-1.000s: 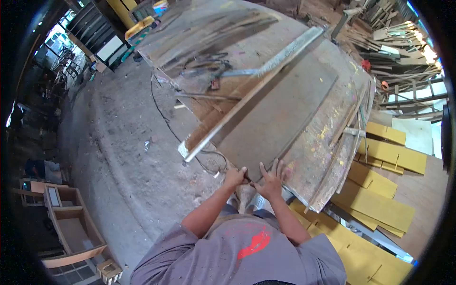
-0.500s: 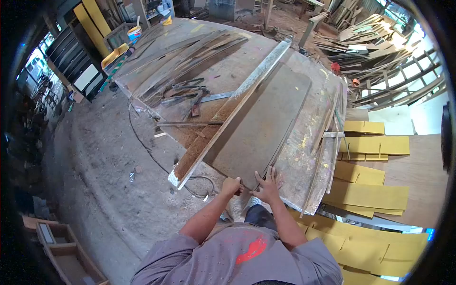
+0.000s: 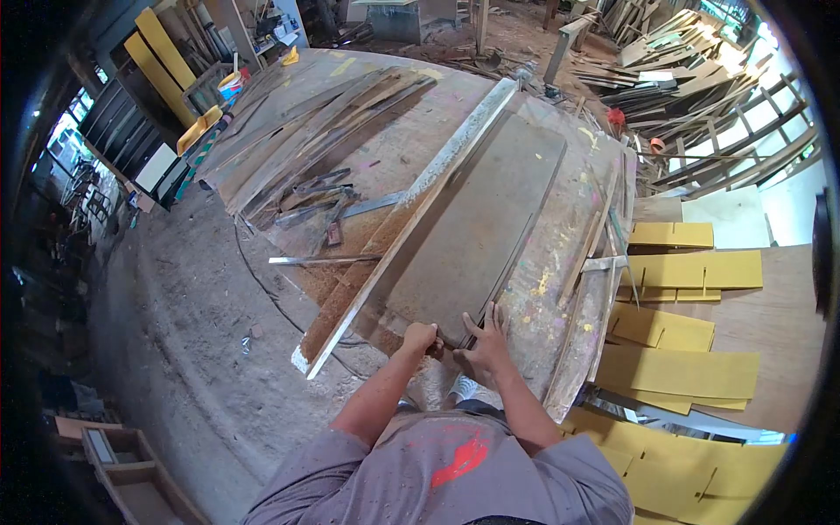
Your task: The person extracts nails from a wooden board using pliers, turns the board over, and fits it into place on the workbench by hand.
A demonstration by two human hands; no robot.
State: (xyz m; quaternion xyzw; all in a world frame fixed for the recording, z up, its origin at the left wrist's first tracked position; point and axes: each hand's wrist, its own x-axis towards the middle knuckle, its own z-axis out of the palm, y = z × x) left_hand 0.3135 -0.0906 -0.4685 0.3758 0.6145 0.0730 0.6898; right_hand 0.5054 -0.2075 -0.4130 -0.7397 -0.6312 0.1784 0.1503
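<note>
A flat grey-brown board [image 3: 477, 219] lies on the large worktable, its near end at my two hands. My left hand [image 3: 422, 339] is curled closed at the board's near left corner; what its fingers hold is hidden. At the near right corner my right hand [image 3: 488, 343] lies with fingers spread along the board's edge. A long white-edged wooden beam [image 3: 411, 222] runs diagonally along the board's left side. Left of the beam are brown sawdust [image 3: 326, 284], a metal strip [image 3: 324, 260] and a pile of hand tools [image 3: 315, 197].
Thin wood strips [image 3: 337, 122] lie on the far left of the worktable [image 3: 560, 254]. Yellow panels [image 3: 682, 367] are at the right, scrap wood [image 3: 691, 79] at the back right. A dark cable [image 3: 258, 278] hangs by the table's left edge. A wooden frame [image 3: 144, 481] stands lower left.
The view has swung, so the table and beam appear lower and further left. Both hands remain at the board's near end, the left one still curled and the right one still spread.
</note>
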